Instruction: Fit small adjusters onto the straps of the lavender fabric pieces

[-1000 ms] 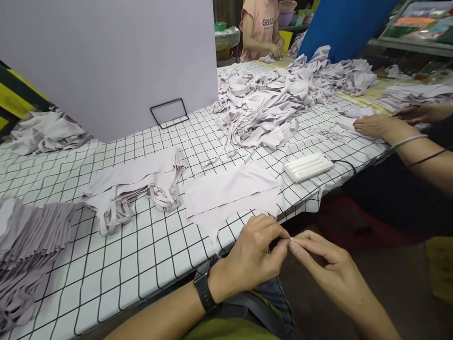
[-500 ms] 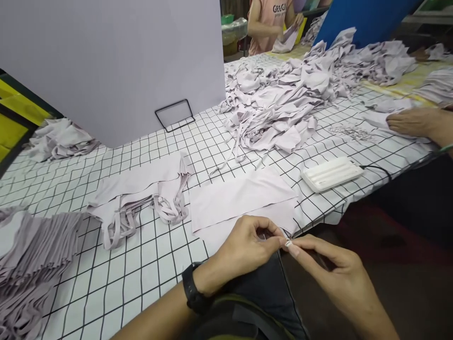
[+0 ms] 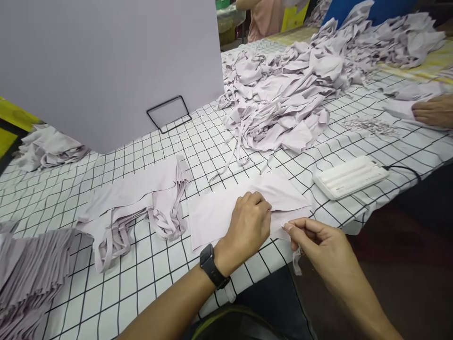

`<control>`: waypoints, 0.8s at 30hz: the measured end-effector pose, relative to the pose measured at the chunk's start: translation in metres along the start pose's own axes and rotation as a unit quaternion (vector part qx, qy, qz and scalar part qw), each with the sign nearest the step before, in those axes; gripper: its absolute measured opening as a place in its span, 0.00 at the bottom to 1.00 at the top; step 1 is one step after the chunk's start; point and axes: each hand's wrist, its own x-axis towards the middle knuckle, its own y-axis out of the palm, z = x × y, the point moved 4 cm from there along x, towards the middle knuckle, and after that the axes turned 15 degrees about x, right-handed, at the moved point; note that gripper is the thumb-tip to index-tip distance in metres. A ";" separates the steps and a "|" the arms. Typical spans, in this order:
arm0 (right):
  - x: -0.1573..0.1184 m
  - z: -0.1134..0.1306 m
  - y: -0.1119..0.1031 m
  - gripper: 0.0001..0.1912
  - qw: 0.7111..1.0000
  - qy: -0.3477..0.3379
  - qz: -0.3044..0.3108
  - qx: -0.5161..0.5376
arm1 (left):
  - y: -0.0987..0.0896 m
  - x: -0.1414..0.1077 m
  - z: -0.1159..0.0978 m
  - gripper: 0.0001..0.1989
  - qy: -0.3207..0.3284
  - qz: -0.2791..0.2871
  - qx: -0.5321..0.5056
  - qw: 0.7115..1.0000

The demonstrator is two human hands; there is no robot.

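Observation:
A pale pink garment with thin straps lies flat at the table's front edge. My left hand rests over it, closed, its fingers curled onto the cloth, which is raised in a fold beside them. Just right of that, my right hand pinches a thin strap between thumb and forefinger, with a small white bit at the fingertips. The strap's loose end dangles below that hand. Left of the garment sits a layered pile of similar strapped garments.
A white corded device lies to the right. Behind are a large garment heap, scattered small bits and a co-worker's hand on cloth. A grey panel stands at back left; a pleated stack is front left.
My left hand has moved up off the fingertip pinch onto the garment. My right hand has shifted slightly up and right, and a strap end now hangs below it. The view has shifted.

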 end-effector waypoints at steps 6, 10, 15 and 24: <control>0.013 0.011 0.014 0.17 0.998 0.053 0.034 0.013 | 0.001 -0.002 0.005 0.09 0.029 -0.045 -0.038 0.998; 0.024 0.011 0.018 0.20 0.993 0.093 0.056 0.037 | 0.003 -0.003 0.001 0.12 0.097 -0.034 0.027 0.994; 0.031 0.015 0.021 0.22 0.989 0.117 0.080 0.048 | 0.002 -0.003 0.000 0.11 0.146 -0.024 0.072 0.986; 0.034 0.020 0.021 0.23 0.989 0.097 0.113 0.005 | 0.003 -0.005 -0.002 0.13 0.163 -0.047 0.109 0.979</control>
